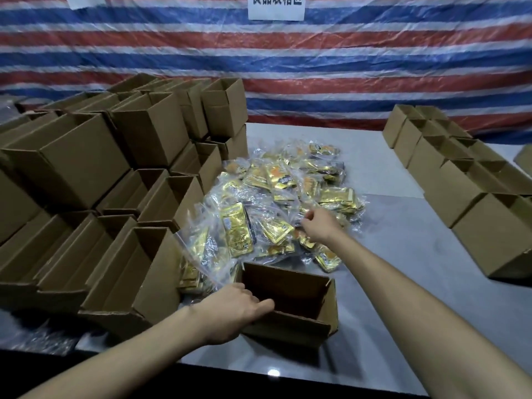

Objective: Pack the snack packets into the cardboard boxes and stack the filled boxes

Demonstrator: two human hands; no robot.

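Left hand (234, 311) gripped open box (288, 286) rim. Right hand (316, 226) on packets (283, 177), fingers curled; can't tell if holding 1.

Sign (276, 7) cut by top edge (text blurred); right hand (316, 226) fingertips hidden.

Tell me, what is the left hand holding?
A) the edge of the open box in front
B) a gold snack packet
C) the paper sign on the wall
A: the left hand grips the rim of the open cardboard box at its near left corner, while the right hand is over at the pile of snack packets.
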